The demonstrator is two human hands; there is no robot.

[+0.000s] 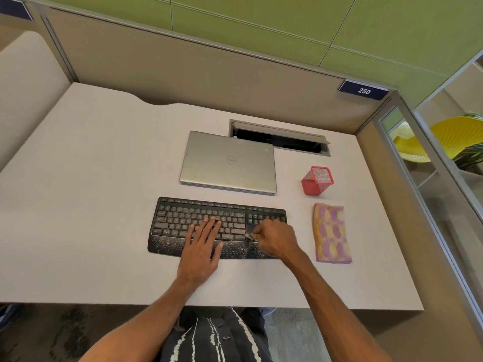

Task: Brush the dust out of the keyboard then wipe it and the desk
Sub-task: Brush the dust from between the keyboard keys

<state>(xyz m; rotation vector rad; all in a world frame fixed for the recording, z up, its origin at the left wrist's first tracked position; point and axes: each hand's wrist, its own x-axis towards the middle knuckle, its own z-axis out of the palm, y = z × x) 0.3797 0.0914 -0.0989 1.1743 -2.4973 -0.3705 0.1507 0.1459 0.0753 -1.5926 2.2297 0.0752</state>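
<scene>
- Head view: the keyboard [180,218] lies on the desk [104,205] just before a closed laptop [227,160]. The cloth [331,232] lies untouched to its right.
- The step looks like brushing. Crumbs [167,245] speckle the keys and the palm rest, so I judge much dust is left.
- To do it well, work row by row with short, light flicks along the gaps toward one edge, so dirt leaves the board and is not pushed under the keys.
- The left hand [202,246] lies flat, fingers straight and spread over the middle keys. It pins the board and holds nothing.
- The right hand [277,239] has curled fingers pinching a small pale brush [250,235], which is blurred. Its tip is at the keys' near edge, beside the number pad, and the wrist hangs over the palm rest's right end.
</scene>
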